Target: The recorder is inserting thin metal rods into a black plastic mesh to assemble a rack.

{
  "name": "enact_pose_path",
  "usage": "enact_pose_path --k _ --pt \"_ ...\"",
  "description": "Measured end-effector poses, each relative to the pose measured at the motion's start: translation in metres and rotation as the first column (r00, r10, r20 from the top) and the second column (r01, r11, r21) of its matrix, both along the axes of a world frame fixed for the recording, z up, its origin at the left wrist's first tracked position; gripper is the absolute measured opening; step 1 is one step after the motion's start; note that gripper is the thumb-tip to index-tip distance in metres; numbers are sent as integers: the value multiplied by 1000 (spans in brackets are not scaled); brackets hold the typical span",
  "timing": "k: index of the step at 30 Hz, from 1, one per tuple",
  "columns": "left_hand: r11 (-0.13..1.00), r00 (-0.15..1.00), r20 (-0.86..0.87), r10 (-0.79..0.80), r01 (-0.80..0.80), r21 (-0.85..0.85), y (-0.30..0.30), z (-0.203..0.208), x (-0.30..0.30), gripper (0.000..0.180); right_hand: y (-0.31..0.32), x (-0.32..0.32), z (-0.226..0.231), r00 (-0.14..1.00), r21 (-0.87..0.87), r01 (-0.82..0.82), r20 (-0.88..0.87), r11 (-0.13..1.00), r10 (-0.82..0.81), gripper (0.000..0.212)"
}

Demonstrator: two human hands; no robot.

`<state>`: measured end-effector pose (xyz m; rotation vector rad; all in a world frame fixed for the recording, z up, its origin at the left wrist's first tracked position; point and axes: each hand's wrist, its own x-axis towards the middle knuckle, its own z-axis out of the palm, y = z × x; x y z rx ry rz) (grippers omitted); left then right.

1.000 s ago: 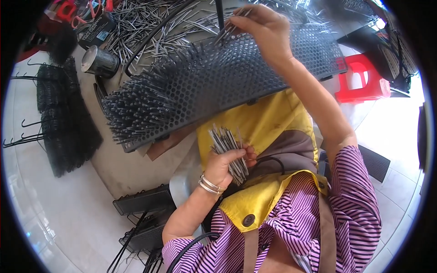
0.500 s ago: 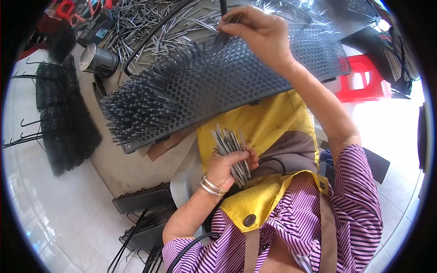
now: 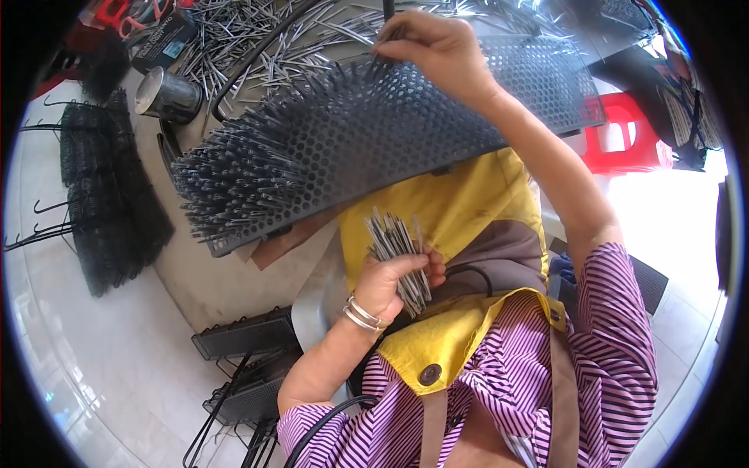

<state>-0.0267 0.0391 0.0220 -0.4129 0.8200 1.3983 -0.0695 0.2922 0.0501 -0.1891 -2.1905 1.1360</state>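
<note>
My left hand (image 3: 390,282) is closed round a bundle of thin grey metal rods (image 3: 394,242), held over the yellow apron (image 3: 460,195). At the far edge of a dark perforated rack (image 3: 437,125), my right hand (image 3: 437,51) pinches a few thin rods (image 3: 382,66), their lower ends at the rack's holes. Whether those ends sit inside the holes I cannot tell. Many upright rods (image 3: 234,175) crowd the rack's left part and run along its far edge up to my right hand. The holes across its middle and right stand bare.
Loose rods (image 3: 257,47) lie heaped on the table behind the rack. A metal can (image 3: 168,95) stands at the far left, near a black box (image 3: 164,39). Dark filled racks with hooks (image 3: 101,187) are at left, a red plastic stool (image 3: 628,132) at right.
My right hand has shifted slightly, lowering the pinched rods a little toward the rack's holes. My left hand keeps its bundle almost in place.
</note>
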Motion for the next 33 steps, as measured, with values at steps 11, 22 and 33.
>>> enact_pose_path --k 11,22,33 --pt "1000 1000 21 23 -23 6 1 0 3 15 -3 -7 21 997 125 -40 73 991 31 9" --pt "1000 1000 -5 25 -25 0 2 2 1 15 1 -10 25 993 146 -121 15 982 120 10" --pt "999 999 17 -31 31 -7 0 -3 3 15 -8 -2 34 997 405 -76 38 911 66 10"
